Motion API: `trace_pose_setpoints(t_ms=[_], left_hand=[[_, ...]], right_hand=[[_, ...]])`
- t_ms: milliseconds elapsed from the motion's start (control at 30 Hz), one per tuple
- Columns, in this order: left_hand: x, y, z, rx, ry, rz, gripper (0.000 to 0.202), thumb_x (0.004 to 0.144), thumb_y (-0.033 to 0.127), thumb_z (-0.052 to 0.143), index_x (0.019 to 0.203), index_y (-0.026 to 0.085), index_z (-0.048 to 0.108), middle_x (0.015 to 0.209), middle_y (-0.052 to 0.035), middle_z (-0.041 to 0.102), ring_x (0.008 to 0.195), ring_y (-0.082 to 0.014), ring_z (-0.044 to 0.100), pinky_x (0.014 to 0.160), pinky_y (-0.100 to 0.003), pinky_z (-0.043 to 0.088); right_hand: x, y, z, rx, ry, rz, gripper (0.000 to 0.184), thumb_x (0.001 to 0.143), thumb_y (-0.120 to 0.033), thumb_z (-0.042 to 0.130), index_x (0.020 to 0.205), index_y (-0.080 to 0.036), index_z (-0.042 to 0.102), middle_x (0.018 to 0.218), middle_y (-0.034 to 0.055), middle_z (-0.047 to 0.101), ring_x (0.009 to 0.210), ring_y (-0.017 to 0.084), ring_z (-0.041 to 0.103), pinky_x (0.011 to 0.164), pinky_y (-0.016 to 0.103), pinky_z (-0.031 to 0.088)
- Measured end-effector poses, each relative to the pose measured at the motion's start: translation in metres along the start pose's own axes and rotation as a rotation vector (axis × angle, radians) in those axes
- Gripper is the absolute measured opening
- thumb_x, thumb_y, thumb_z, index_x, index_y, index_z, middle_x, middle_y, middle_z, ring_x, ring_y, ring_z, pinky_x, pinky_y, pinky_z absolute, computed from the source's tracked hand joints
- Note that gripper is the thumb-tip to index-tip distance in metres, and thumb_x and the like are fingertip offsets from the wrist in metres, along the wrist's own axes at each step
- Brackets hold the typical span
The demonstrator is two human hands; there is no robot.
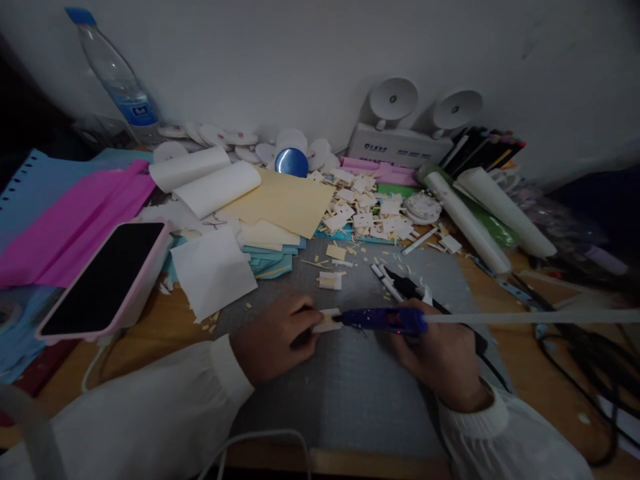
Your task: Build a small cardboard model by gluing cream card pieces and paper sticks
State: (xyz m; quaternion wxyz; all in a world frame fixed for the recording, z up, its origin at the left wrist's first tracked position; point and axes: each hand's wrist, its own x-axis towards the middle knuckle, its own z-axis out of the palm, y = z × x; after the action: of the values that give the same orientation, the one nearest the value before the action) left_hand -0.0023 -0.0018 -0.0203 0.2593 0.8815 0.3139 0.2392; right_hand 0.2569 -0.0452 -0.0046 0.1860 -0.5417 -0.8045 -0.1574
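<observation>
My right hand (435,353) is wrapped round a purple glue gun (385,320) with a white glue stick (530,317) running out of its back to the right. Its nozzle points left and touches a small pale foam piece (326,323). My left hand (277,337) pinches that piece and holds it down on the grey cutting mat (360,393). Both hands rest on the mat near the desk's front edge. Another small pale piece (330,281) lies on the mat just beyond them.
A phone in a pink case (103,280) lies at the left. Pink paper (75,220), white rolls (215,180), yellow sheets (285,200) and a heap of small cut pieces (365,210) fill the back. A water bottle (120,80) stands at the back left. Black cables (585,347) lie at the right.
</observation>
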Motion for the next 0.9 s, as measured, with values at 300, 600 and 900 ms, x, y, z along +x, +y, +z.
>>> trace_pose_setpoints(t_ms=[300,600,900], left_hand=[[0.001,0.001,-0.001,-0.025,0.023,-0.071,0.029,0.077,0.009,0.06,0.105,0.018,0.057,0.1,-0.0059,0.063,0.094,-0.0207,0.061,0.083,-0.035,0.052],[-0.002,0.001,0.0,-0.07,0.141,0.003,0.026,0.08,0.01,0.059,0.105,0.018,0.06,0.1,-0.0065,0.058,0.091,-0.0185,0.061,0.079,-0.032,0.053],[-0.002,0.0,0.0,-0.088,0.219,0.121,0.028,0.081,0.011,0.058,0.108,0.017,0.061,0.097,-0.0067,0.057,0.087,-0.0169,0.061,0.075,-0.029,0.054]], right_hand=[[-0.01,0.007,0.005,0.094,0.094,0.316,0.025,0.08,-0.042,0.059,0.091,-0.019,0.059,0.067,0.0033,0.067,0.052,0.021,0.064,0.047,0.027,0.045],[-0.047,0.058,-0.03,-0.081,0.137,0.828,0.034,0.081,-0.052,0.058,0.092,-0.019,0.059,0.066,0.0082,0.059,0.052,0.027,0.06,0.042,0.035,0.04],[-0.078,0.089,-0.023,-0.019,-0.028,0.876,0.028,0.082,-0.046,0.054,0.09,-0.019,0.055,0.071,0.0105,0.059,0.065,0.032,0.062,0.052,0.04,0.046]])
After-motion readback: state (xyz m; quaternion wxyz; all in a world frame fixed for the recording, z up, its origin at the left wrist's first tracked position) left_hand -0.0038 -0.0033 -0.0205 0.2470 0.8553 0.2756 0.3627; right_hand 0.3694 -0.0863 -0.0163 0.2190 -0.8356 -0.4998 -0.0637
